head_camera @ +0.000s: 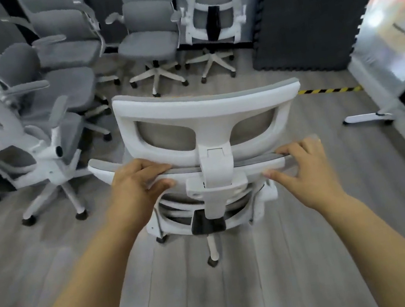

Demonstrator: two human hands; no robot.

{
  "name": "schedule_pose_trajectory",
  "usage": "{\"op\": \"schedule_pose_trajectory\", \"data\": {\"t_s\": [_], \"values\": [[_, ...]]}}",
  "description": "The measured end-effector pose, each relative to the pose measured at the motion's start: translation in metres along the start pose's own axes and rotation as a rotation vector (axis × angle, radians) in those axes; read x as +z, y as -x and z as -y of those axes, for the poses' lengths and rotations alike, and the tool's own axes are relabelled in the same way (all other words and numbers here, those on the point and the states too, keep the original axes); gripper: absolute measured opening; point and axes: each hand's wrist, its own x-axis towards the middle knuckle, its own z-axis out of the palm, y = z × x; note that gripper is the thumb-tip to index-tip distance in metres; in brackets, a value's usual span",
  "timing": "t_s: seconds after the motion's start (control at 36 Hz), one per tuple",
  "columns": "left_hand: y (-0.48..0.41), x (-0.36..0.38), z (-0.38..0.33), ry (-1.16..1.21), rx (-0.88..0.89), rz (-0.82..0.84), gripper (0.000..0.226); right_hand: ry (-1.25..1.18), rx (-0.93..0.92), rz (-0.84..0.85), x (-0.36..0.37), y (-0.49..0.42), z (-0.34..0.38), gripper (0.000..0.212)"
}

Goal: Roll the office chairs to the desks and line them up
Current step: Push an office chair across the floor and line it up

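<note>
My left hand grips the top rail of the office chair, fingers over it, thumb beneath; my right hand pinches the same rail on the other side, thumb under; both forearms reach straight forward; the chair stands upright mid-floor, back towards me, seat facing away, its headrest's long axis running left to right; other chairs crowd the floor's far left corner; a desk lines its right edge.
</note>
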Motion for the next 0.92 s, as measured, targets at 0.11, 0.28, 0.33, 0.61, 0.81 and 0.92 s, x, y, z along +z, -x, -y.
{"op": "schedule_pose_trajectory", "data": {"t_s": [0.11,0.28,0.33,0.61,0.81,0.92], "values": [[-0.044,0.032,-0.02,-0.041,0.101,0.025,0.029,-0.018,0.083,-0.056,-0.017,-0.012,-0.031,0.063],[-0.111,0.088,-0.05,-0.008,0.152,0.093,0.029,-0.031,0.174,-0.124,-0.044,-0.033,-0.089,0.047],[-0.132,0.109,-0.062,0.004,0.164,0.1,0.028,-0.029,0.209,-0.14,-0.054,-0.044,-0.11,0.041],[-0.232,0.218,-0.153,0.032,0.293,0.172,0.043,0.07,0.38,-0.176,-0.115,-0.096,-0.224,0.041],[-0.293,0.286,-0.199,0.067,0.378,0.196,0.04,0.075,0.45,-0.217,-0.144,-0.126,-0.292,0.042],[-0.334,0.323,-0.223,0.086,0.438,0.214,0.043,0.114,0.489,-0.216,-0.156,-0.148,-0.328,0.044]]}}
